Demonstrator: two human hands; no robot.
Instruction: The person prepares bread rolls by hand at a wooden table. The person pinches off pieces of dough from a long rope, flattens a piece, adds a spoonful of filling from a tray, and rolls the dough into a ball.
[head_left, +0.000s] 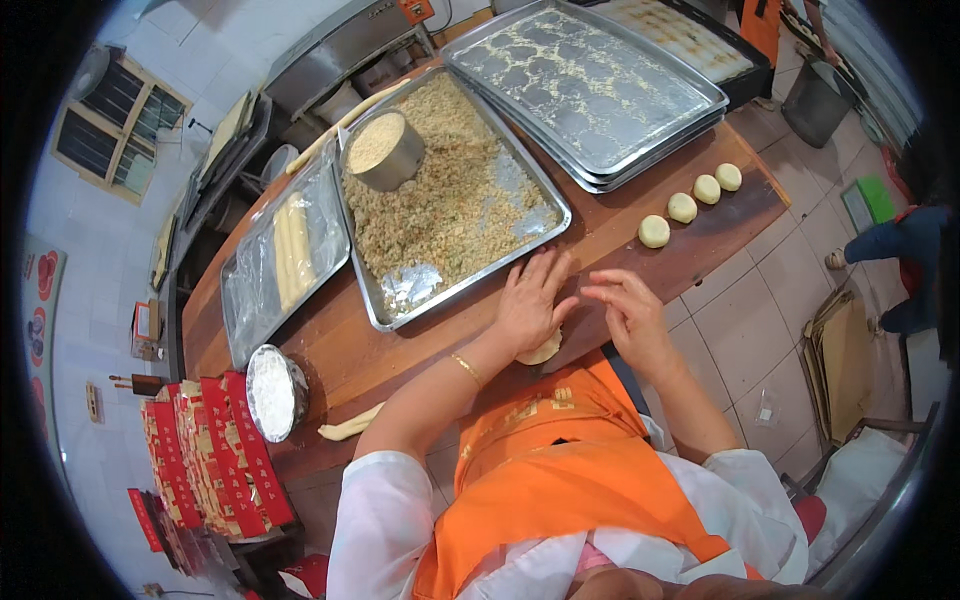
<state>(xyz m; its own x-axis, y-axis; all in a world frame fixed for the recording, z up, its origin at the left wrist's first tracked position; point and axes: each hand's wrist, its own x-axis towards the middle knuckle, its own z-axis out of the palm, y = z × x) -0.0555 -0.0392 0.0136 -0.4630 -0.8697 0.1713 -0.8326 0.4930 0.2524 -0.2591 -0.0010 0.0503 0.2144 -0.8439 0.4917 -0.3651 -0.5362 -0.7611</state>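
My left hand (532, 302) lies flat near the table's front edge, its fingers stretched out. Under its palm, a flattened piece of pale dough (543, 349) shows in part; the rest is hidden. Just to the right, my right hand (630, 318) is raised with its fingers loosely bent and the thumb apart, and nothing shows in it. Beyond my hands, a metal tray (470, 248) holds a crumbly brown filling (420, 215). A round metal container of pale crumbs (375, 143) stands in that filling. To the left, a strip of dough (350, 424) lies at the edge.
Several round dough balls (682, 208) sit in a row at the right. Behind them are stacked baking trays (600, 85). At left stand a plastic-covered tray (250, 290) with dough rolls (293, 250) and a bowl of flour (272, 392). Red packages (215, 455) are piled beyond the table's corner.
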